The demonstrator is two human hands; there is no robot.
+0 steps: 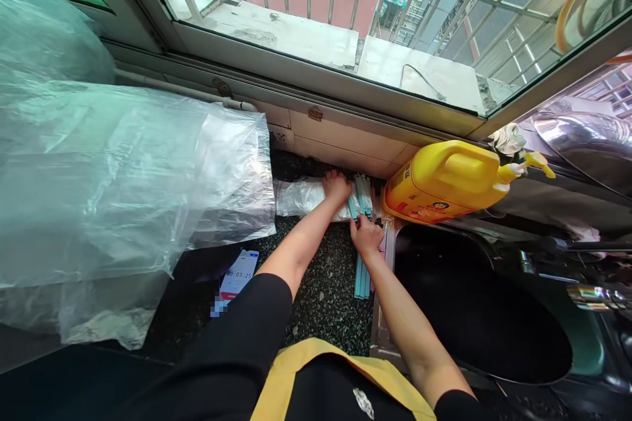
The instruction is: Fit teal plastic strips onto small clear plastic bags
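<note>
On the dark speckled counter lies a flattened clear plastic bag. My left hand rests on its right part with curled fingers, the thumb side against a narrow teal strip. My right hand is closed at the lower end of this strip, its fingertips partly hidden. More teal strips lie just right of my left hand. Several long teal strips stretch out below my right hand, their upper ends covered by it.
A large sheet of clear plastic bulges over the left side. Near it lies a phone showing a timer. A yellow pump jug stands right of the strips, beside a big black wok. The window frame runs behind the counter.
</note>
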